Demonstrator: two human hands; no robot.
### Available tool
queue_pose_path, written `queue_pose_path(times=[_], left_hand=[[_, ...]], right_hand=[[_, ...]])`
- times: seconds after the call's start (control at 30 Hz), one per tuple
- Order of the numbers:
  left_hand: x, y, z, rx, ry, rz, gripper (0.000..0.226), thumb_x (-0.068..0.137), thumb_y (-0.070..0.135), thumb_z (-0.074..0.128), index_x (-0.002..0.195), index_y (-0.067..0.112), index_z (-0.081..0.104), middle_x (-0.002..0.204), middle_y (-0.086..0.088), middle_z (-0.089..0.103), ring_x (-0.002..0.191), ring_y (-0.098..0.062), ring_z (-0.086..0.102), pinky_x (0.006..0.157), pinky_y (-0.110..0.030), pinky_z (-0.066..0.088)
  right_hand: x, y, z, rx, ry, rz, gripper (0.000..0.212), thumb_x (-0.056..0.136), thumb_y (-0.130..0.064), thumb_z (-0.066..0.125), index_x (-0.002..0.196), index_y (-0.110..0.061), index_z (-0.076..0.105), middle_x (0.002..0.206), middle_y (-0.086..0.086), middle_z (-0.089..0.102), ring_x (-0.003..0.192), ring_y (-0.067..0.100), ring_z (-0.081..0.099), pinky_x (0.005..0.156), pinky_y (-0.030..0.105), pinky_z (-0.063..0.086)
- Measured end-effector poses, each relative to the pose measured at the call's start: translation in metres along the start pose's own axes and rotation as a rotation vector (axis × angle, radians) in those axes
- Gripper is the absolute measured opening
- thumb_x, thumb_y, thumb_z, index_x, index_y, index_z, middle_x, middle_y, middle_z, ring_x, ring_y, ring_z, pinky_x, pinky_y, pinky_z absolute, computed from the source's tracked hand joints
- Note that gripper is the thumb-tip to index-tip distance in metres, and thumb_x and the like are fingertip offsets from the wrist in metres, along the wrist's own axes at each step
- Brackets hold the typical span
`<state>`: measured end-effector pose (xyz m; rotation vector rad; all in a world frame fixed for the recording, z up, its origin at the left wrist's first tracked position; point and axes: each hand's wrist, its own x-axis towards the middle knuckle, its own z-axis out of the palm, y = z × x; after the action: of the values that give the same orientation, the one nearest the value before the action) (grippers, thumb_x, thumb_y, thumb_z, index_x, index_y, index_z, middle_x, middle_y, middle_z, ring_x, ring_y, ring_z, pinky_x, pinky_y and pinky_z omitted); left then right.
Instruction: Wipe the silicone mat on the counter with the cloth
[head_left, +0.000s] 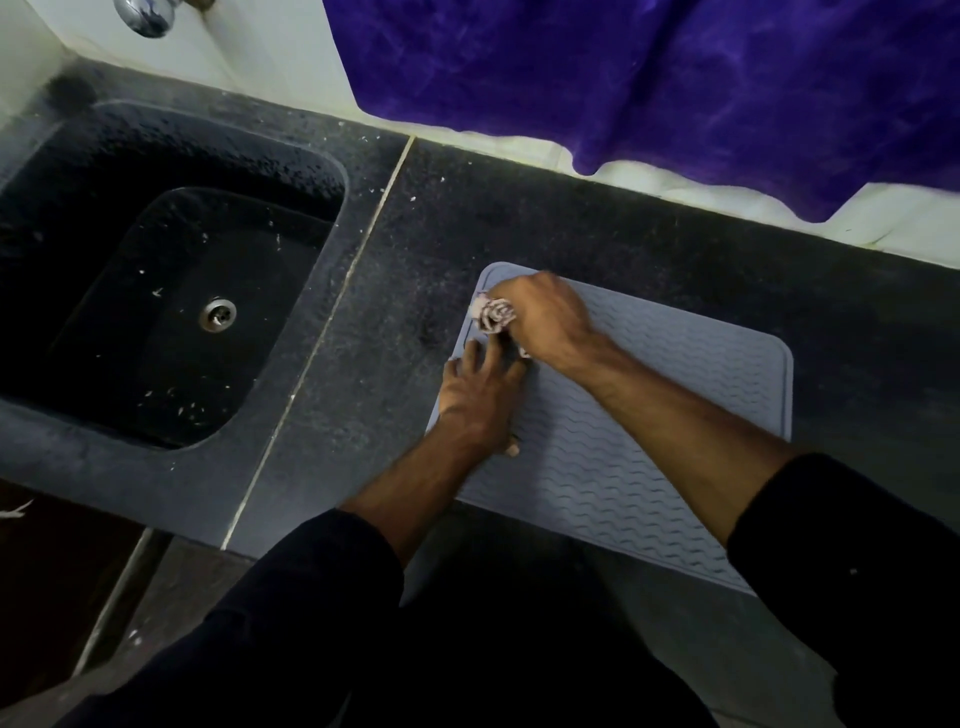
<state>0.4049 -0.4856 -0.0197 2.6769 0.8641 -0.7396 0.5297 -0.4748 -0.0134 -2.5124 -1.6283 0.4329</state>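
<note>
Apparently early on, the mat (649, 415) is being wiped near its sink-side corner, cloth (493, 314) being gripped in the right hand (545, 317), left hand (480, 395) being pressed flat, most left.

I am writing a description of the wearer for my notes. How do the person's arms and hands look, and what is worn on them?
Both hands are bare: the left hand and the right hand carry no gloves, and no rings or watch can be seen. Each arm wears a dark, plain long sleeve, pushed up so the forearms are uncovered: the left sleeve and the right sleeve. No markings show on the fabric.
</note>
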Motion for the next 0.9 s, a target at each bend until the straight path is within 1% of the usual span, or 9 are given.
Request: queue_pose_path(times=[0.03,0.1,0.2,0.33,0.47,0.57,0.7,0.8,0.9], left_hand=[[-0.001,-0.001,0.0,-0.008,0.0,-0.005,0.119,0.068,0.049,0.08,0.154,0.025,0.001,0.159,-0.015,-0.008,0.146,-0.037,-0.004,0.117,-0.054,0.014],[-0.002,-0.003,0.001,-0.03,-0.007,-0.006,0.116,0.069,0.05,0.079,0.154,0.024,0.004,0.159,-0.014,-0.004,0.147,-0.034,-0.004,0.117,-0.054,0.014],[-0.001,-0.002,0.001,-0.033,-0.023,0.002,0.115,0.07,0.049,0.078,0.155,0.024,0.004,0.16,-0.014,-0.008,0.147,-0.034,-0.007,0.117,-0.054,0.014],[0.0,-0.002,0.002,-0.034,-0.017,0.0,0.118,0.07,0.048,0.079,0.154,0.026,0.0,0.159,-0.015,-0.01,0.147,-0.035,-0.006,0.117,-0.054,0.016],[0.0,0.0,0.002,-0.027,-0.026,-0.007,0.122,0.07,0.046,0.08,0.154,0.027,-0.007,0.159,-0.016,-0.014,0.147,-0.037,-0.007,0.117,-0.054,0.016],[0.001,0.001,0.001,-0.021,-0.027,-0.003,0.121,0.069,0.048,0.08,0.154,0.026,-0.003,0.159,-0.015,-0.011,0.147,-0.036,-0.006,0.117,-0.054,0.018],[0.001,-0.001,0.002,-0.005,-0.006,0.0,0.116,0.067,0.05,0.08,0.154,0.025,0.007,0.159,-0.013,-0.005,0.147,-0.034,-0.003,0.115,-0.054,0.022],[0.002,-0.001,0.003,-0.016,-0.003,-0.007,0.121,0.066,0.048,0.082,0.154,0.028,0.002,0.159,-0.014,-0.007,0.147,-0.035,-0.003,0.113,-0.055,0.025],[0.003,-0.001,0.004,-0.036,-0.016,-0.017,0.124,0.066,0.046,0.083,0.154,0.029,-0.005,0.159,-0.015,-0.012,0.147,-0.037,-0.004,0.112,-0.056,0.027]], right_hand=[[0.0,-0.008,0.002,0.002,-0.014,-0.031,0.026,0.088,-0.038,0.059,0.102,-0.021,0.07,0.098,0.007,0.071,0.096,0.029,0.062,0.076,0.033,0.05],[-0.002,-0.016,0.009,-0.05,-0.043,-0.08,0.023,0.091,-0.031,0.057,0.108,-0.021,0.068,0.103,0.007,0.069,0.103,0.028,0.056,0.076,0.035,0.048],[-0.008,-0.007,0.013,-0.071,-0.033,-0.054,0.026,0.09,-0.021,0.059,0.115,-0.02,0.065,0.106,0.009,0.068,0.106,0.028,0.053,0.079,0.037,0.048],[-0.023,0.021,0.009,-0.102,-0.048,0.077,0.029,0.083,-0.023,0.069,0.112,-0.02,0.066,0.104,0.01,0.067,0.103,0.029,0.056,0.082,0.037,0.05],[-0.029,0.035,0.002,0.001,0.013,0.131,0.019,0.08,-0.024,0.072,0.098,-0.02,0.071,0.092,0.007,0.072,0.088,0.027,0.065,0.071,0.032,0.051],[-0.028,0.018,0.005,0.086,0.052,0.075,0.031,0.078,-0.02,0.074,0.109,-0.021,0.069,0.099,0.006,0.072,0.098,0.028,0.062,0.08,0.036,0.053],[-0.035,0.01,0.014,-0.009,0.004,0.03,0.037,0.08,-0.016,0.071,0.116,-0.02,0.064,0.106,0.008,0.068,0.106,0.028,0.052,0.084,0.037,0.048],[-0.046,0.031,0.011,-0.042,0.012,0.078,0.034,0.084,-0.018,0.067,0.118,-0.02,0.064,0.105,0.01,0.067,0.105,0.028,0.052,0.083,0.035,0.047],[-0.059,0.051,0.003,-0.052,0.017,0.147,0.032,0.083,-0.019,0.07,0.115,-0.021,0.067,0.102,0.01,0.069,0.1,0.027,0.057,0.078,0.033,0.049]])
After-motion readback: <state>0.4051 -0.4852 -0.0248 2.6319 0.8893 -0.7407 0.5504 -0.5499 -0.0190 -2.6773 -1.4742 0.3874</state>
